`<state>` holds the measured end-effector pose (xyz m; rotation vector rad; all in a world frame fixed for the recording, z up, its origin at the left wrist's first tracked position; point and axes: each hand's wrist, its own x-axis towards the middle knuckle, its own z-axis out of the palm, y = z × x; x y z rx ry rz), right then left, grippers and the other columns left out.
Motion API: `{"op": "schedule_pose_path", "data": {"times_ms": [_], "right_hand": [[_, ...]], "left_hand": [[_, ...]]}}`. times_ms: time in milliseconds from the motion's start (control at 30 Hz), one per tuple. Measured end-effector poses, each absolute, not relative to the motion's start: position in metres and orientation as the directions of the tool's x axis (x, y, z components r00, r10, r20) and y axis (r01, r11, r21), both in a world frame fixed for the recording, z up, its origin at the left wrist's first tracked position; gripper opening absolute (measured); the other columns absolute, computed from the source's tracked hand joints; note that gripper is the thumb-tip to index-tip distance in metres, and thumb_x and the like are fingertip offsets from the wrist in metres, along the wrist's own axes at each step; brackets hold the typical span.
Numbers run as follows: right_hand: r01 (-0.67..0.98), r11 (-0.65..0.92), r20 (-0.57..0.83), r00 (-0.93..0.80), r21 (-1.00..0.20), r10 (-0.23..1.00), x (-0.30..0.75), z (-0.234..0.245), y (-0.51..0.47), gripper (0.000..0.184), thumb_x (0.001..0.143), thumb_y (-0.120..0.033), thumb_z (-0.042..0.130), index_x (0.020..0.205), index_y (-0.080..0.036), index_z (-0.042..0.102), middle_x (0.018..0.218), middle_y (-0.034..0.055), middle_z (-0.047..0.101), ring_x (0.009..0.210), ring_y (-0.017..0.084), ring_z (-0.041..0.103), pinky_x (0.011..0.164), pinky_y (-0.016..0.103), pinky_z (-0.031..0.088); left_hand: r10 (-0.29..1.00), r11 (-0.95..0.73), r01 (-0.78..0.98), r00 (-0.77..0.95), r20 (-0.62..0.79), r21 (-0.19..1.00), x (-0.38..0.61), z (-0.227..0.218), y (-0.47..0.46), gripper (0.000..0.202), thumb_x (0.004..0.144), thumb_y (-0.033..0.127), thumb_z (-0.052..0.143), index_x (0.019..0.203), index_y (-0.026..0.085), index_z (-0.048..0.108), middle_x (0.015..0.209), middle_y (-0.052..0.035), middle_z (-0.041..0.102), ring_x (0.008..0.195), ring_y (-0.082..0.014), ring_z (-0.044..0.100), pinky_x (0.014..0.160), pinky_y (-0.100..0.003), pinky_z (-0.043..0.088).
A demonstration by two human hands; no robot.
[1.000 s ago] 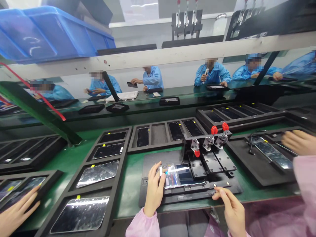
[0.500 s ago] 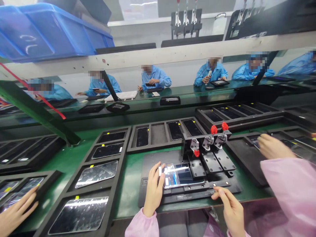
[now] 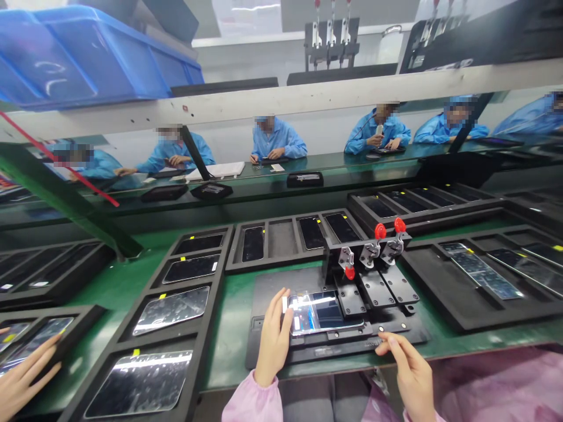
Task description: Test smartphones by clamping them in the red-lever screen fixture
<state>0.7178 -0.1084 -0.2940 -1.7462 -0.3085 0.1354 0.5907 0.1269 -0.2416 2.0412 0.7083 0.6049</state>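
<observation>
A glass-fronted smartphone [image 3: 326,312] lies flat in a black metal jig [image 3: 308,350] on a green-topped counter [image 3: 231,346] in this head-camera view, its glossy dark face crossed by a white streak of reflected light. The person's left hand [image 3: 273,339] is clamped on the phone's left end, fingers curled around the edge beside a narrow white strip [image 3: 285,303]. The right hand [image 3: 407,375], its thumb and forefinger slightly apart, holds nothing and sits just in front of the jig, below the phone. A pink sleeve [image 3: 251,403] covers the left wrist. Directly behind the phone, the jig carries flat black plates and toggle clamps [image 3: 380,252] with red grips. To the jig's left, black foam trays [image 3: 193,264] hold shiny glass panels marked with yellow tags, and beyond them a co-worker's hand [image 3: 24,372] enters from the frame's edge over another tray. More dark panels [image 3: 312,232] sit in a tray just behind the jig, and reflective panels [image 3: 481,272] lie in a tray to its right. Well beyond the jig, workers in blue smocks [image 3: 278,139] sit along a further counter, while a blue plastic crate [image 3: 83,55] rests on a shelf to the upper left.
</observation>
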Motion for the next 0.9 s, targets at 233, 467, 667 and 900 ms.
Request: {"op": "schedule_pose_path", "data": {"times_ms": [233,467,667,900], "right_hand": [[0.127,-0.173,0.074,0.956,-0.977,0.283,0.717,-0.293,-0.108,0.031,0.080,-0.047,0.051,0.075,-0.018,0.062,0.071,0.0031,0.064,0.088,0.020,0.059,0.084,0.025,0.041],[0.155,-0.171,0.108,0.961,-0.973,0.255,0.716,-0.288,-0.106,0.031,0.079,-0.046,0.052,0.072,-0.017,0.061,0.069,0.0034,0.064,0.081,0.020,0.060,0.080,0.027,0.044],[0.203,-0.135,0.163,0.951,-0.970,0.261,0.712,-0.278,-0.103,0.033,0.082,-0.044,0.050,0.061,-0.018,0.055,0.058,0.0013,0.057,0.062,0.016,0.055,0.063,0.024,0.043],[0.241,-0.126,0.197,0.936,-0.962,0.291,0.714,-0.280,-0.105,0.037,0.083,-0.042,0.049,0.056,-0.018,0.052,0.057,0.0014,0.054,0.065,0.016,0.054,0.063,0.023,0.042]], "left_hand": [[0.677,-0.464,0.251,0.719,0.157,0.849,0.591,-0.242,0.127,0.038,0.092,0.036,0.033,0.128,0.028,0.042,0.138,-0.0016,0.040,0.128,-0.0170,0.034,0.108,-0.038,0.026],[0.682,-0.466,0.258,0.713,0.159,0.846,0.591,-0.240,0.126,0.039,0.091,0.036,0.034,0.128,0.027,0.043,0.138,-0.0030,0.040,0.129,-0.0186,0.034,0.108,-0.040,0.027],[0.683,-0.471,0.259,0.711,0.163,0.843,0.591,-0.240,0.127,0.039,0.091,0.035,0.034,0.127,0.027,0.045,0.138,-0.0040,0.040,0.128,-0.0197,0.035,0.107,-0.041,0.028],[0.686,-0.475,0.258,0.707,0.170,0.842,0.592,-0.241,0.126,0.040,0.091,0.035,0.035,0.129,0.027,0.043,0.138,-0.0040,0.041,0.128,-0.0196,0.036,0.107,-0.042,0.028]]}}
